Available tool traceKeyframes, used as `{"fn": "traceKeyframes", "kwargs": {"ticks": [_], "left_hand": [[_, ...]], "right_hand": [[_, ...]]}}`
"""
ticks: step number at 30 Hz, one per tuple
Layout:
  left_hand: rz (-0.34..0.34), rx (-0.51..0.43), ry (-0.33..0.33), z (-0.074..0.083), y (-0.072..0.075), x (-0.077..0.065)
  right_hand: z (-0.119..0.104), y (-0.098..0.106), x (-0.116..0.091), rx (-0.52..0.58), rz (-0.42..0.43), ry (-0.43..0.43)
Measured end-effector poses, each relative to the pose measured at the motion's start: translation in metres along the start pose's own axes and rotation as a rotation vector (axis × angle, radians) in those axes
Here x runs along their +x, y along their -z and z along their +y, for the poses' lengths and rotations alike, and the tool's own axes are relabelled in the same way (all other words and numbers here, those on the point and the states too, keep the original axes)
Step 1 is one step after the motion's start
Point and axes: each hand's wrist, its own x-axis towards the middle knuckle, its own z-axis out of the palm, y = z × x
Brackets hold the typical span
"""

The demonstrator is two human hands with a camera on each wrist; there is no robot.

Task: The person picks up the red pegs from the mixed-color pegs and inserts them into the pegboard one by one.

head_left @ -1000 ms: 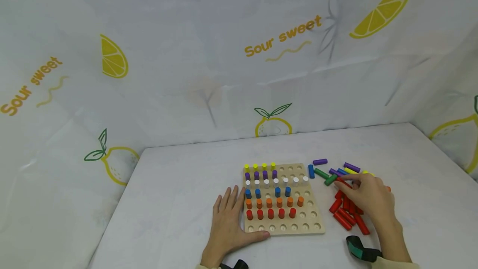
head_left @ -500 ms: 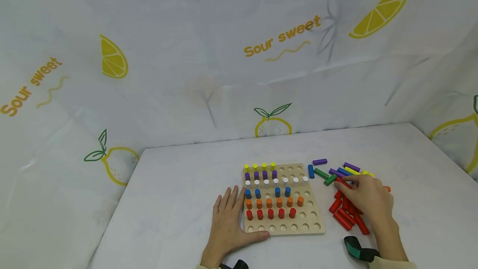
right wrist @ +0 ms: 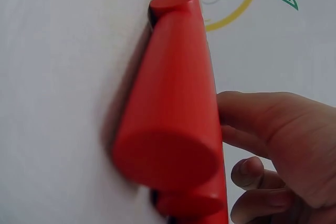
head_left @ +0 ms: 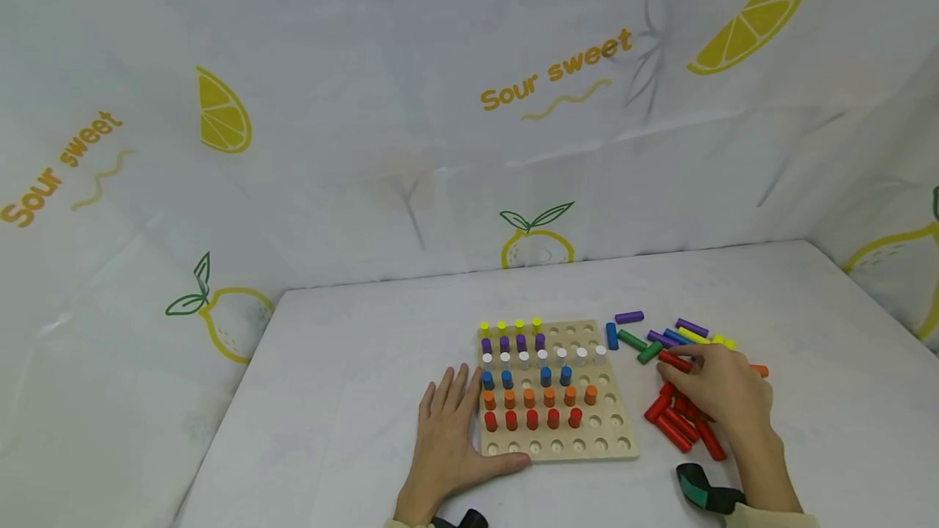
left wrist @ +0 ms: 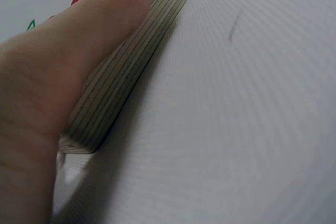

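A square wooden pegboard (head_left: 546, 451) lies on the table with rows of upright pegs: yellow, purple, white, blue, orange and red. My left hand (head_left: 447, 438) lies flat against its left side, fingers straight, with the thumb along the front edge. In the left wrist view that thumb (left wrist: 113, 17) rests over the board's layered edge (left wrist: 121, 72). To the right of the board, my right hand (head_left: 722, 389) pinches a red peg (head_left: 676, 360) between thumb and index finger, above a heap of red pegs (head_left: 672, 434). One loose red peg (right wrist: 170, 87) fills the right wrist view and hides much behind it.
Beyond the red heap lie loose green pegs (head_left: 631, 340), a blue peg (head_left: 612, 336), purple pegs (head_left: 628, 318) and yellow pegs (head_left: 692, 336). An orange peg (head_left: 761, 370) pokes out behind the right hand. A white cloth printed with lemons (head_left: 535, 251) stands behind the table.
The red peg at my right fingertips has turned and come clearer of the heap, and a few red pegs below have shifted slightly. My left hand and the board stay put.
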Motion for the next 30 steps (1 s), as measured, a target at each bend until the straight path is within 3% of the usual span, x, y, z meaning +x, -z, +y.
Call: {"fn": "traceKeyframes", "kwargs": {"ticks": [13, 30], "left_hand": [[0.021, -0.006, -0.014, -0.001, -0.001, 0.0], [0.03, -0.003, -0.019, -0.001, -0.002, 0.0]], "right_hand": [[0.004, -0.004, 0.002, -0.003, -0.04, 0.015], [-0.001, 0.006, 0.0, 0.011, -0.008, 0.061]]}}
